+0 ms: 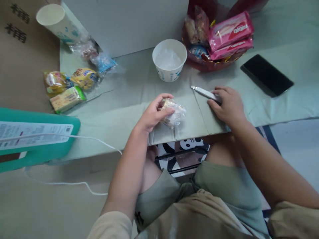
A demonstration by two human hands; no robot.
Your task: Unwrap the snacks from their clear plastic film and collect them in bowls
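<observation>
My left hand (pixel 155 112) grips a small snack in a clear crinkled wrapper (pixel 175 114), resting on the pale green cardboard surface (pixel 119 109) in front of me. My right hand (pixel 228 105) lies flat on that surface, its fingers over the handle end of a white utility knife (pixel 203 92) whose tip points up and to the left. A white paper cup (pixel 169 59) with a clear wrapper inside stands just beyond both hands.
A red basket (pixel 211 63) holds pink snack packs at the back right, beside a black phone (pixel 266 75). Several wrapped snacks (pixel 67 86) lie at the left near a tipped paper cup (pixel 56 22). A teal device (pixel 37 139) with a white cable sits at far left.
</observation>
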